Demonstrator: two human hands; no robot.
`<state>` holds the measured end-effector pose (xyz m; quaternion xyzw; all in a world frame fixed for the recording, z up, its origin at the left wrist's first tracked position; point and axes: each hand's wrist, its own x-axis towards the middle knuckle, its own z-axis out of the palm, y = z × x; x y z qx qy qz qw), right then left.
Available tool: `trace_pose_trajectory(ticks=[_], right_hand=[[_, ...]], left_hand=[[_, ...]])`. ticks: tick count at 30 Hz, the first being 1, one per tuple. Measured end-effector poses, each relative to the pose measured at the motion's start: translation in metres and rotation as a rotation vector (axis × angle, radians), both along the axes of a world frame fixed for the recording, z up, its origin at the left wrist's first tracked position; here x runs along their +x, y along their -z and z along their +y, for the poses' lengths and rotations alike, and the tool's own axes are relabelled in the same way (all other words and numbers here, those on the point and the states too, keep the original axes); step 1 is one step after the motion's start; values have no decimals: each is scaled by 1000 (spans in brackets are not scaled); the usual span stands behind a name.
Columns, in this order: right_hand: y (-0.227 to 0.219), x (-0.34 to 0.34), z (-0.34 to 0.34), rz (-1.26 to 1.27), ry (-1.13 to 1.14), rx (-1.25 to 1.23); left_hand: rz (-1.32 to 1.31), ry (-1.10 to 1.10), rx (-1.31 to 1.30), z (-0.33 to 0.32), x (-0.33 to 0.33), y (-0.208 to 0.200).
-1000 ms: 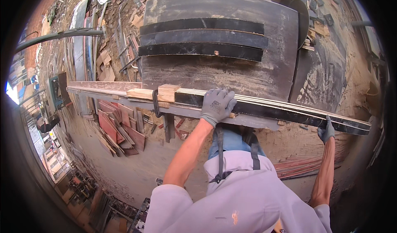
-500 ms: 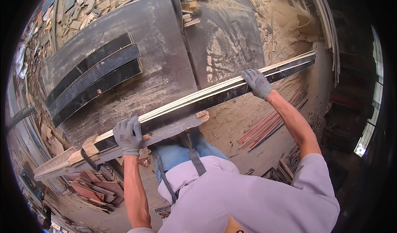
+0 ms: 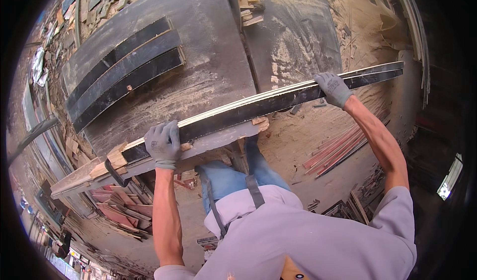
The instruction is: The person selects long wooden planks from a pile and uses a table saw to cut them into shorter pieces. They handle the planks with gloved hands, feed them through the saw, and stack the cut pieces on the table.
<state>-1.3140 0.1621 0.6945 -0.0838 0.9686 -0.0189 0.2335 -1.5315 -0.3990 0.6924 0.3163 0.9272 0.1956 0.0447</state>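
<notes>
A bundle of long, black-faced plywood strips [image 3: 248, 112] lies slantwise along the near edge of the worktable, pale cut edges facing up. My gloved left hand [image 3: 163, 143] is closed over it near its left end, fingers over the top. Farther right, my gloved right hand [image 3: 334, 88] grips the same bundle, whose far end sticks out past the table. Beyond my right hand a narrow gap shows between the strips. The bundle's left end meets a wooden block [image 3: 117, 156], beside a dark clamp [image 3: 115, 173] on a grey rail [image 3: 218, 140].
Three shorter black plywood strips [image 3: 131, 61] lie on the sawdust-covered worktable [image 3: 208, 36]. Wood offcuts [image 3: 251, 6] sit at the slot's far end. Reddish strips [image 3: 338, 148] lie on the floor at right; reddish board pieces [image 3: 124, 210] are piled under the rail.
The whole scene has shifted slightly rightward in view. Both hands keep their grip on the plywood strips, and the gap between the strips looks narrower.
</notes>
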Motion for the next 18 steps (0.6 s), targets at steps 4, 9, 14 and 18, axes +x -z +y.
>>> trace_pose_trajectory(ticks=[4,9,14,18], right_hand=[[-6,-5,-8,200,-77,-17],[16,3,4,78,-18,-1],[18,4,0,182,-85,254],[42,10,0,349,-16,282]], left_hand=[[26,-10,-2,-9,0,4],[43,7,-23,10,-3,-4],[-15,15,-37,-4,4,21],[4,64,-174,-9,4,19]])
